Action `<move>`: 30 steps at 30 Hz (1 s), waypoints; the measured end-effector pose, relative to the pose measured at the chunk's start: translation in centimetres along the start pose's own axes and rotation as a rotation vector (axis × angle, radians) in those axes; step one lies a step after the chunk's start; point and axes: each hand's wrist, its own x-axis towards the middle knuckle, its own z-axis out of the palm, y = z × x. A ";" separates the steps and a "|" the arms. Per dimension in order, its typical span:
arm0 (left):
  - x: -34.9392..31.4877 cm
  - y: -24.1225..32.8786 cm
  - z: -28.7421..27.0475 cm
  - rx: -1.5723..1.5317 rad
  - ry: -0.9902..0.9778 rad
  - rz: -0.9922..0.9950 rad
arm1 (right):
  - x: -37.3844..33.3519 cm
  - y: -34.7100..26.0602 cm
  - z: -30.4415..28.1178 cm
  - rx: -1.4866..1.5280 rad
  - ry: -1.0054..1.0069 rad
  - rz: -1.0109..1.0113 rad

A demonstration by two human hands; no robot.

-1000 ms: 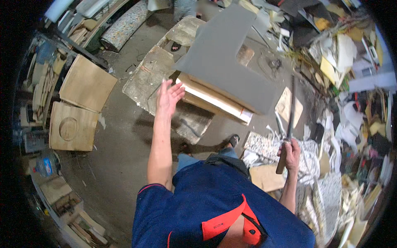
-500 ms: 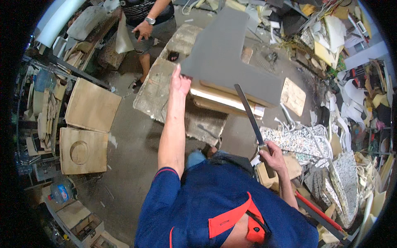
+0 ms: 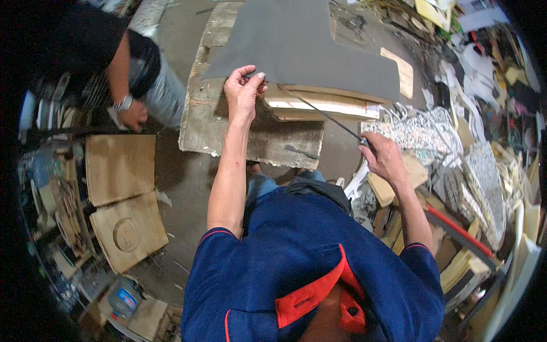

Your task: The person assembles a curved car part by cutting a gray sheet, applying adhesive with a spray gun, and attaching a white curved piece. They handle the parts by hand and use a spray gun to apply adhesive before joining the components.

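A large grey sheet [image 3: 296,45], seemingly foam, lies over a pale wooden frame [image 3: 307,102] on a worn, rough-topped bench. My left hand [image 3: 242,91] is closed at the near left edge of the sheet, thumb and fingers pinching it. My right hand [image 3: 383,157] grips the handle of a long thin-bladed knife [image 3: 327,115]. The blade points up and left, its tip by the sheet's near edge, in front of the frame. Most of the handle is hidden in my fist.
Another person [image 3: 122,74] stands at the left, close to the bench [image 3: 196,128]. Two wooden panels [image 3: 121,171] lean at the left, one with an oval recess. A water bottle [image 3: 125,297] lies lower left. Speckled foam offcuts [image 3: 410,128] and scraps pile up at the right.
The knife has swung left and its tip has come to the sheet's near edge. My left fingers have curled in at that edge. The other person has come nearer on the left.
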 end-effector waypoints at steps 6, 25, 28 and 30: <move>0.6 0.5 -0.5 -0.023 -0.078 -0.017 | 1.7 -4.9 0.3 -0.019 0.041 0.096; 0.2 0.2 -0.2 -0.013 -0.033 0.049 | 3.3 -7.3 -0.9 -0.001 -0.017 0.241; 0.0 0.0 -0.1 0.004 -0.023 0.062 | 3.1 -7.2 -1.1 -0.030 -0.063 0.313; -0.1 -0.1 -0.2 0.026 -0.017 0.093 | 3.3 -7.5 -0.8 0.001 -0.030 0.249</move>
